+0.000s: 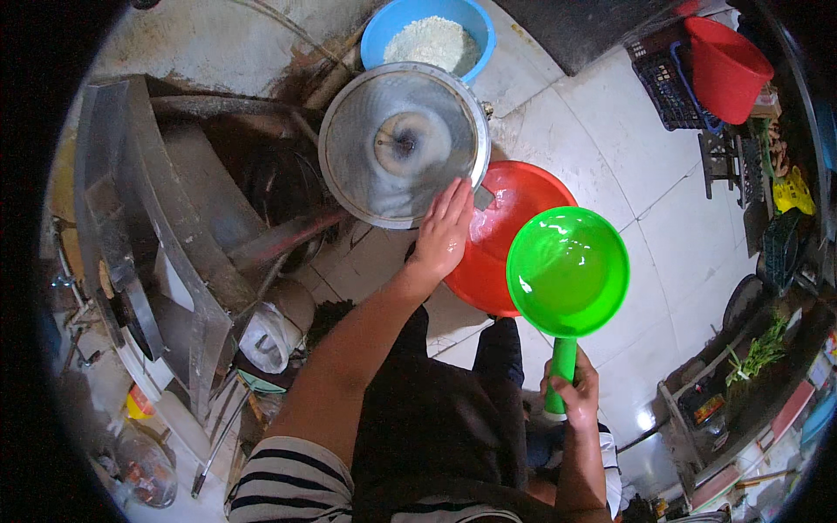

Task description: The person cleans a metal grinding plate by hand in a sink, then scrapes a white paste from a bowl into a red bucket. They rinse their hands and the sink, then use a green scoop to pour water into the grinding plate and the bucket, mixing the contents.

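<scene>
My left hand [444, 229] lies flat with its fingers stretched out at the near right rim of a round metal hopper [353, 131]. It holds nothing. Whitish wet streaks cover the hopper's inside around a dark central hole, which is blurred. A small grey spout [483, 198] sticks out over a red plastic basin [503, 261] on the floor. My right hand [579, 389] grips the handle of a green plastic ladle [569, 274] with shiny liquid in its bowl. The ladle covers the basin's right side. Behind the hopper, a blue basin [484, 33] contains a white crumbly mass [435, 42].
To my left stands a large metal frame [176, 196]. A white bucket [268, 340] lined with plastic is beside it. On the right are a red bucket [726, 78], a black crate [673, 91], a yellow bag [792, 191] and green leafy vegetables [758, 350]. The floor is tiled [601, 144].
</scene>
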The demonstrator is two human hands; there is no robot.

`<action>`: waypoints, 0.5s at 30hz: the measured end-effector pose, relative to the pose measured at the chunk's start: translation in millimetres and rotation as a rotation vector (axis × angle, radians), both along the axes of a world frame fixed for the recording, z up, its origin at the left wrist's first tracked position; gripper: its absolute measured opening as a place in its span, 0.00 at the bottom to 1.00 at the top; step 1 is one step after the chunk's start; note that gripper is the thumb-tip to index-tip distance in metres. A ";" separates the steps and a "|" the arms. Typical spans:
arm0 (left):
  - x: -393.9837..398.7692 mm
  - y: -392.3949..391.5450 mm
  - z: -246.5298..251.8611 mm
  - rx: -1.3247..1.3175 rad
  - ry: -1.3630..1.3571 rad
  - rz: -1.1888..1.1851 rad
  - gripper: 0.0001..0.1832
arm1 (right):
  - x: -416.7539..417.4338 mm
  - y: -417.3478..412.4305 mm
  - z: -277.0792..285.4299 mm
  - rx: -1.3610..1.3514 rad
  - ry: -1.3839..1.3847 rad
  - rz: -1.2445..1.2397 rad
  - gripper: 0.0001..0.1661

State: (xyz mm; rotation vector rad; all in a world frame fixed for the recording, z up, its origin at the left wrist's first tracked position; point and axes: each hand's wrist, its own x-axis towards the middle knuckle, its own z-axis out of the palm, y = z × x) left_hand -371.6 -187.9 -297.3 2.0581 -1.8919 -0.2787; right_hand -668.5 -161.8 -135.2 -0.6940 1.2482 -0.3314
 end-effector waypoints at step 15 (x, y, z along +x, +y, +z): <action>109.4 -173.0 -1.8 -0.083 -0.466 0.202 0.19 | -20.6 -6.1 -4.2 0.050 -0.070 -0.011 0.39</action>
